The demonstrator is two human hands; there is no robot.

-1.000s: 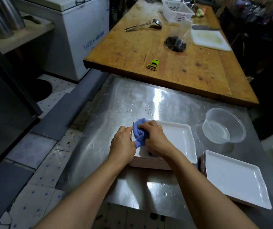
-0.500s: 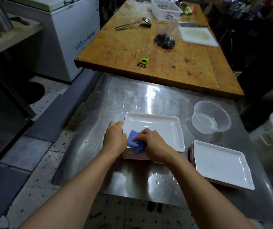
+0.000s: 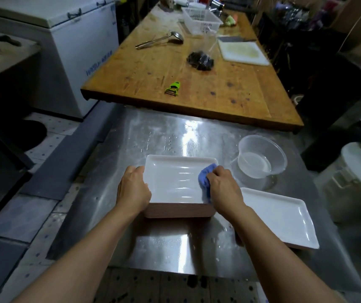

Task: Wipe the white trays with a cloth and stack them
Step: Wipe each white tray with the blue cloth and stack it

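A white rectangular tray (image 3: pixel 173 178) tops a stack of trays on the steel table (image 3: pixel 166 243), right in front of me. My left hand (image 3: pixel 134 189) grips the stack's left edge. My right hand (image 3: pixel 222 189) holds a bunched blue cloth (image 3: pixel 205 179) and presses it on the tray's right side. A second white tray (image 3: pixel 278 216) lies on another low stack at the right, partly behind my right forearm.
A clear plastic bowl (image 3: pixel 262 157) with water stands just right of the tray. Beyond lies a wooden table (image 3: pixel 208 84) with a green peeler (image 3: pixel 173 88), ladle (image 3: pixel 160 40), white basket (image 3: pixel 201 19) and cutting board (image 3: pixel 243 51). A white bucket (image 3: pixel 359 180) stands at the right.
My right hand has swept the cloth from the tray's near left corner across to its right side. My left hand stays on the left edge of the stack.
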